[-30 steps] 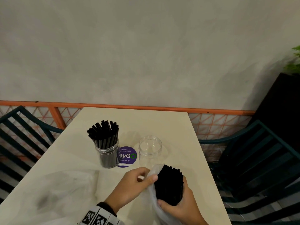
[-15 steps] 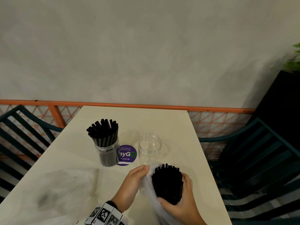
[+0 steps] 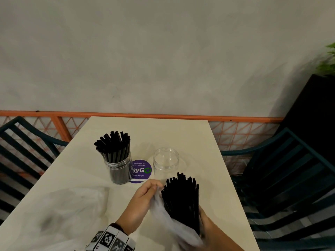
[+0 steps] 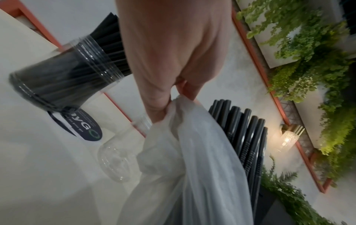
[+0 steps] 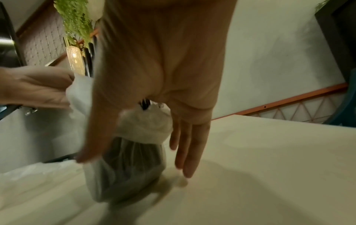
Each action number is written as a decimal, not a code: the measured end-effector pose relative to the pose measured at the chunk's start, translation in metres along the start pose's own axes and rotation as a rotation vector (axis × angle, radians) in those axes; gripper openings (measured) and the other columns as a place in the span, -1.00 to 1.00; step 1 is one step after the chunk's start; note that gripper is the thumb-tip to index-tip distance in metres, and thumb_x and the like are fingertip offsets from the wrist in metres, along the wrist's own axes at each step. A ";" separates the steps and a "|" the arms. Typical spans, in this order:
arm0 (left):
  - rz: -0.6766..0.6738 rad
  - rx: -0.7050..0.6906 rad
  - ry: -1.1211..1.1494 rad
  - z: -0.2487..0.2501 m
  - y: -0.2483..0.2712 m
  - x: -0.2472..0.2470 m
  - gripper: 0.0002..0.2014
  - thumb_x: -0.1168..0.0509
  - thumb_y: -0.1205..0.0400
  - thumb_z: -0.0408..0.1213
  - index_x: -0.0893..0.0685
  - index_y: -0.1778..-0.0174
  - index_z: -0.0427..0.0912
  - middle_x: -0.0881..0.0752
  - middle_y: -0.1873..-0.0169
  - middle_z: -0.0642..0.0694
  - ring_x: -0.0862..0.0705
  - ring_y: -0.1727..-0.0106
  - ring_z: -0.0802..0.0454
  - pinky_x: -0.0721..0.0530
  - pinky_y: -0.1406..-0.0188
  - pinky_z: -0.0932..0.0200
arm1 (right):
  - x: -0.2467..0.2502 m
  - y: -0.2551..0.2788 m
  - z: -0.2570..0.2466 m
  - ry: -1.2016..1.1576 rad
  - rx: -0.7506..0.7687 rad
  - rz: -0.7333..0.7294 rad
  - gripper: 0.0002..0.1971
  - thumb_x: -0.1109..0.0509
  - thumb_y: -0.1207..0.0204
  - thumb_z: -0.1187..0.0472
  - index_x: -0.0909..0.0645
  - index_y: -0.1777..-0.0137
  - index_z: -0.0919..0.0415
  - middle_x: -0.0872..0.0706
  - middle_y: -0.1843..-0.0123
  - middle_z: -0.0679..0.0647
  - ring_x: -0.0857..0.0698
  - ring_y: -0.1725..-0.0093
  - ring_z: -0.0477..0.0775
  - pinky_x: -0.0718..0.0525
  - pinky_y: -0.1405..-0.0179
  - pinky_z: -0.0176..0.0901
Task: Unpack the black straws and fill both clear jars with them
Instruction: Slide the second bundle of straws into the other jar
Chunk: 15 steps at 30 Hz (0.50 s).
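A bundle of black straws [image 3: 181,200] stands upright near the table's front right, its lower part still inside a thin white plastic bag [image 3: 174,227]. My left hand [image 3: 145,198] pinches the bag's upper edge [image 4: 192,167] at the bundle's left side. From below and to the right, my right hand [image 3: 212,230] holds the bagged bundle, thumb on one side and fingers on the other [image 5: 133,162]. Just behind the bundle stands the empty clear jar [image 3: 166,161]. To its left, another clear jar [image 3: 118,167] is packed with black straws.
A round purple sticker [image 3: 141,171] lies between the jars. An empty crumpled plastic bag [image 3: 68,211] covers the front left of the cream table [image 3: 181,134]. Dark green slatted chairs [image 3: 290,178] flank the table; an orange railing runs behind it.
My left hand has drawn the bag's edge down the bundle, so more of the straws stand bare above it. The bundle has risen slightly towards the empty jar.
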<state>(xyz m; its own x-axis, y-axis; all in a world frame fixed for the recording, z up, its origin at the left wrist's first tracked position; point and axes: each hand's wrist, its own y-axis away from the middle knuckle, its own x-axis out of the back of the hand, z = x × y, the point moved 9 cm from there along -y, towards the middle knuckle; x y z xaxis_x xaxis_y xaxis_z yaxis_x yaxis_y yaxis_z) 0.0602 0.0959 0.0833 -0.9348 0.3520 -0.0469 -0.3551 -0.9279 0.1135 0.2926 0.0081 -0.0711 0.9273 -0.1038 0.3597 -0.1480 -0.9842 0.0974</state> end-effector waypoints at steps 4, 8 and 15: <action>-0.067 0.023 0.127 0.002 0.004 0.007 -0.77 -0.20 -0.55 -0.40 -0.72 0.02 -0.09 -0.81 0.04 0.13 -0.68 -0.13 0.15 -0.62 0.03 0.31 | -0.002 0.033 -0.129 0.094 -0.003 -0.310 0.23 -0.52 -0.02 -0.42 0.19 -0.56 -0.16 -0.05 -0.52 -0.28 -0.01 -0.60 -0.16 -0.10 -0.64 -0.05; -0.194 0.013 0.359 0.012 0.012 0.012 -0.30 -0.39 -0.19 -0.31 -0.54 -0.34 -0.11 -0.69 -0.27 0.04 -0.65 -0.27 0.04 -0.73 -0.06 0.09 | 0.005 0.030 -0.126 0.034 -0.103 -0.308 0.08 -0.63 -0.07 -0.22 0.01 -0.49 -0.33 -0.28 -0.44 -0.18 -0.23 -0.48 -0.22 -0.43 -0.39 -0.23; 0.060 -0.169 0.236 0.030 0.007 0.028 -0.33 -0.69 0.07 -0.06 -0.64 0.08 -0.11 -0.75 0.22 0.04 -0.71 0.23 0.19 -0.70 0.23 0.36 | 0.007 0.022 -0.136 -0.081 -0.113 -0.209 -0.53 -0.14 -0.52 -0.15 -0.25 -0.43 -0.20 -0.37 -0.46 -0.25 -0.36 -0.48 -0.13 -0.52 -0.40 -0.23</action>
<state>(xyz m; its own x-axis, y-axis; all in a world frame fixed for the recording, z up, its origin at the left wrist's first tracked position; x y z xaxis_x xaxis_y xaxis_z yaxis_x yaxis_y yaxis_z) 0.0314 0.1033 0.1126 -0.9206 0.2757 -0.2765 -0.2749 -0.9605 -0.0427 0.2491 0.0054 0.0599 0.9656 0.0848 0.2459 0.0166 -0.9636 0.2667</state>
